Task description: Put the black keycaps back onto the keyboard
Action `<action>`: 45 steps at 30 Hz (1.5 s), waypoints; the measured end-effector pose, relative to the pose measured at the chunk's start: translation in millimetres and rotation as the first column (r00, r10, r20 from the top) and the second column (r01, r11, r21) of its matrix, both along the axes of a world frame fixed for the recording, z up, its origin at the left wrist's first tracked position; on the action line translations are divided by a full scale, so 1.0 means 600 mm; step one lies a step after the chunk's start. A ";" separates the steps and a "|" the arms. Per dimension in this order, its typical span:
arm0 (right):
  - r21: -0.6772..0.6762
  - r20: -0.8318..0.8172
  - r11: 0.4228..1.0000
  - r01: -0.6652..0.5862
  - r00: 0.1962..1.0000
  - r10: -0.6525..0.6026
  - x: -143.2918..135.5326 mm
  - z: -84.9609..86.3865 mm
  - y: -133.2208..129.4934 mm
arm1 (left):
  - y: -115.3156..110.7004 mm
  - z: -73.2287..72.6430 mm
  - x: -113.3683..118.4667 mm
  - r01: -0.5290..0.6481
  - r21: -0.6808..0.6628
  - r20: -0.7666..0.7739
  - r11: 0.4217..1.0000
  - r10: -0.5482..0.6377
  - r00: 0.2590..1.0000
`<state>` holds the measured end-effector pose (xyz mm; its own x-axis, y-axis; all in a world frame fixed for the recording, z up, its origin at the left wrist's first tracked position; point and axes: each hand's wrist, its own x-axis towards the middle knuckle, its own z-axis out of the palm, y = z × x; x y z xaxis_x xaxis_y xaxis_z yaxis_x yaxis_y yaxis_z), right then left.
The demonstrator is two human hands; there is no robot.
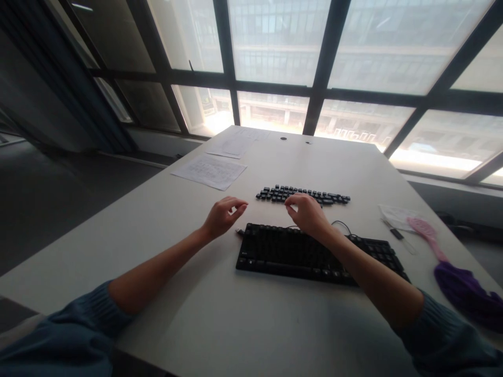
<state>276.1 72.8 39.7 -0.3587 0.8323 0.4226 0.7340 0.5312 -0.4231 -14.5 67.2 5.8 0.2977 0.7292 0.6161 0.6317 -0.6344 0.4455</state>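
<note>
White desk (196, 293) beneath a wall of dark-framed windows (275, 47), seen from the head camera. At centre frame lies a black keyboard (275, 251); just beyond it, toward the glass, a row of loose keycaps (326, 198) is laid out on the desk. The right hand (308, 212) hovers between keyboard and keycaps, thumb and fingertips pinched together, possibly on a single cap, though the view is too small to tell. The left hand (223, 215) hangs over bare desk at the keyboard's far-left corner, fingers loosely curled and apparently holding nothing. Printed sheets (210, 171) lie in the upper left of the desk; a pink brush (424, 230), a small tool (395, 232) and a purple cloth (467, 293) sit at the right edge. Judged step: handling keycaps one at a time between row and board; the next move calls for a fine pinch, squaring the cap over its place
</note>
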 end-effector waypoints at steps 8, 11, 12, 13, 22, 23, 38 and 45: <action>-0.014 0.153 0.979 0.202 0.968 -0.197 0.040 0.007 0.108 | 0.166 0.047 0.058 -0.030 -0.060 -0.040 0.998 0.028 0.999; -0.018 0.184 0.976 0.218 0.960 -0.211 0.035 -0.009 0.139 | 0.220 0.039 0.091 -0.035 -0.153 -0.068 0.988 0.025 0.997; -0.019 0.192 0.977 0.212 0.960 -0.204 0.033 -0.015 0.147 | 0.234 0.034 0.101 -0.033 -0.178 -0.073 0.983 0.020 0.997; -0.019 0.199 0.979 0.204 0.960 -0.196 0.030 -0.020 0.154 | 0.246 0.028 0.109 -0.028 -0.198 -0.078 0.980 0.012 0.997; -0.037 0.212 0.991 0.125 0.971 -0.115 0.011 -0.032 0.221 | 0.306 0.001 0.135 -0.002 -0.291 -0.168 0.957 -0.049 0.985; -0.042 0.213 0.992 0.121 0.971 -0.110 0.009 -0.034 0.227 | 0.308 0.002 0.135 -0.003 -0.294 -0.174 0.956 -0.050 0.984; -0.094 0.350 0.992 0.080 0.936 -0.042 -0.020 -0.042 0.252 | 0.296 -0.008 0.150 -0.046 -0.301 -0.313 0.953 -0.054 0.948; -0.118 0.380 0.989 0.094 0.924 -0.043 -0.023 -0.045 0.259 | 0.293 -0.016 0.158 -0.079 -0.305 -0.341 0.949 -0.032 0.939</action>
<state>262.5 228.5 12.5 -0.4097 0.8992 0.1535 0.8850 0.4326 -0.1723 80.5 243.2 -4.0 0.4278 0.8756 0.2241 0.7919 -0.4827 0.3740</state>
